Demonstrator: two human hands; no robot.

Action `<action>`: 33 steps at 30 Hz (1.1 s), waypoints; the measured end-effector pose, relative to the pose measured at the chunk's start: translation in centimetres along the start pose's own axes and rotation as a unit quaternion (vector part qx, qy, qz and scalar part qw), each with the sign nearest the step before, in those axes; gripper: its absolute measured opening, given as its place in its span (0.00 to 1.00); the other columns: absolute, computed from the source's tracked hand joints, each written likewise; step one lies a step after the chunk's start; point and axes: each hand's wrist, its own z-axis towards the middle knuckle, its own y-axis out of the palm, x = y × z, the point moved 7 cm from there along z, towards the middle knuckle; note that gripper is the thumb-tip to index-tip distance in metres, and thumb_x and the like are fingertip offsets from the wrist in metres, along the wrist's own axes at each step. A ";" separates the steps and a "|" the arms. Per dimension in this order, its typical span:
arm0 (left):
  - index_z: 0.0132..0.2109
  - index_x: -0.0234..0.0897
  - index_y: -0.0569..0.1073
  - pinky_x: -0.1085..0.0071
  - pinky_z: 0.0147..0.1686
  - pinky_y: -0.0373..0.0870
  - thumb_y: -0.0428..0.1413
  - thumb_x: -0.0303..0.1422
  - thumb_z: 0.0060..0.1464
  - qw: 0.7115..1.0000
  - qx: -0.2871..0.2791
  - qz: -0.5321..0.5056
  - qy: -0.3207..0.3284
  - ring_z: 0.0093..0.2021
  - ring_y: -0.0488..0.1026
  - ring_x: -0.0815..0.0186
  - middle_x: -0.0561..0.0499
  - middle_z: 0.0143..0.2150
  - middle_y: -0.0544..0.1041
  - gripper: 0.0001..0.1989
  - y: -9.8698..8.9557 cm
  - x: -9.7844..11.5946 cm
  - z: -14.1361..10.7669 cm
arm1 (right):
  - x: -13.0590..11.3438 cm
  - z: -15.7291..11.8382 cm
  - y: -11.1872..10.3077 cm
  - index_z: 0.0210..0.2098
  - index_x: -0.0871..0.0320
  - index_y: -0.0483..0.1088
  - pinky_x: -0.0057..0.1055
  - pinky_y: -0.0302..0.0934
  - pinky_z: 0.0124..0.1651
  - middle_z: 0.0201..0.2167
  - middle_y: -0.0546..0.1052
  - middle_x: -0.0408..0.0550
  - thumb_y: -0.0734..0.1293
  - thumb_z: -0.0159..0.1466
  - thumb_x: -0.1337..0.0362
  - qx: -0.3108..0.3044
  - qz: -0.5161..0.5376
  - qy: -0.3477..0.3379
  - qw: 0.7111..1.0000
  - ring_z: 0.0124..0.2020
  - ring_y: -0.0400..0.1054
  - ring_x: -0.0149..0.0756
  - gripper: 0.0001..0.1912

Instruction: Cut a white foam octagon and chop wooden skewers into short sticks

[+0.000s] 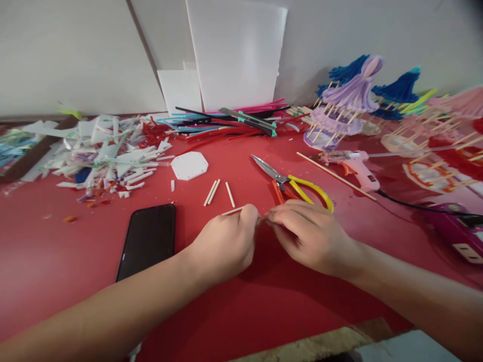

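Note:
My left hand (pixel 228 239) is closed round a thin wooden stick (pixel 232 211), whose pale end pokes out past the knuckles. Close beside it, my right hand (pixel 313 234) pinches at the stick's other end, where the fingertips of both hands nearly meet; the fingers partly hide this spot. Just beyond the hands lie three short cut sticks (pixel 212 192). Scissors (pixel 277 176) with yellow and red handles rest behind my right hand, blades pointing away to the left. A white octagonal piece (pixel 189 166) with small holes near its edge lies farther back.
A black phone (pixel 149 239) lies left of my hands. White scraps (pixel 109 151) are heaped behind it. Pipe cleaners and a cutter knife (pixel 249 120) lie at the back. A long stick (pixel 335 176), a pink glue gun (pixel 360 168) and fuzzy carousel-like models (pixel 352 90) occupy the right.

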 end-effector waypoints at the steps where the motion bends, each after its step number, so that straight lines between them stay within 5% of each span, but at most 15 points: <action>1: 0.38 0.35 0.64 0.70 0.17 0.61 0.42 0.23 0.55 1.000 -0.002 0.000 0.001 0.21 0.74 0.58 0.47 0.24 0.73 0.08 0.0 0.0 0.0 | -0.1 0.0 0.0 0.29 0.58 0.68 0.33 0.66 0.33 0.27 0.78 0.50 0.59 0.63 0.75 0.004 0.000 -0.003 1.000 0.32 0.73 0.38 0.11; 11: 0.37 0.36 0.63 0.70 0.17 0.60 0.41 0.23 0.55 1.000 0.016 -0.003 0.007 0.20 0.74 0.58 0.47 0.23 0.74 0.08 -0.1 0.0 -0.2 | -0.3 -0.3 0.3 0.28 0.60 0.68 0.35 0.66 0.33 0.28 0.78 0.54 0.60 0.62 0.77 0.009 -0.012 -0.004 1.000 0.33 0.74 0.42 0.10; 33: 0.41 0.33 0.62 0.64 0.21 0.63 0.43 0.22 0.54 0.997 -0.059 -0.013 -0.038 0.28 0.77 0.51 0.44 0.29 0.76 0.08 0.6 -0.3 0.0 | -0.3 -0.2 0.4 0.30 0.58 0.67 0.32 0.67 0.32 0.27 0.77 0.50 0.59 0.61 0.77 0.016 -0.009 0.010 1.000 0.31 0.74 0.38 0.10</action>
